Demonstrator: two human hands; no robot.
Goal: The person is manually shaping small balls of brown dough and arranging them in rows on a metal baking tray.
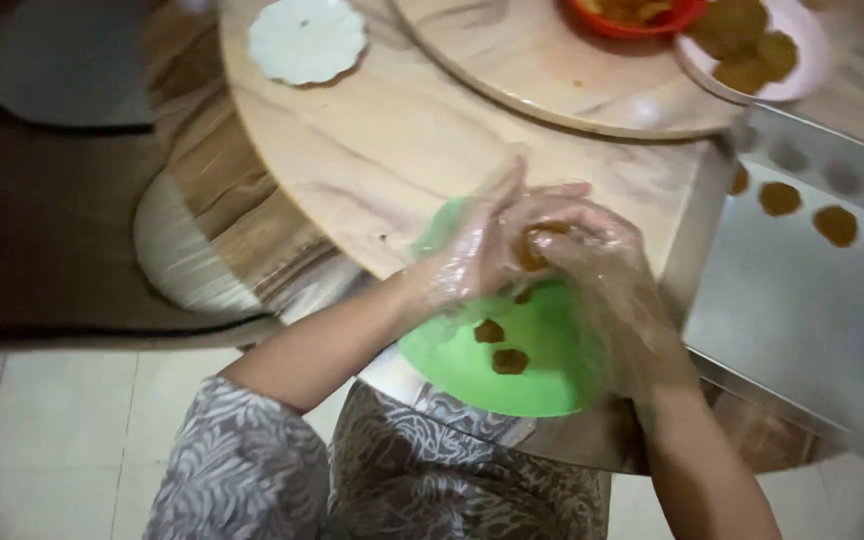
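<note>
Both my hands wear clear plastic gloves and meet over a green plate at the table's near edge. My left hand lies open-palmed against my right hand, and a brown ball of dough is pressed between the two. Two small brown dough pieces lie on the green plate below the hands.
A metal tray at the right carries a few brown dough rounds. On the round wooden table stand a white scalloped dish, a wooden turntable, a pink plate with brown pieces and a red bowl. Tiled floor lies below.
</note>
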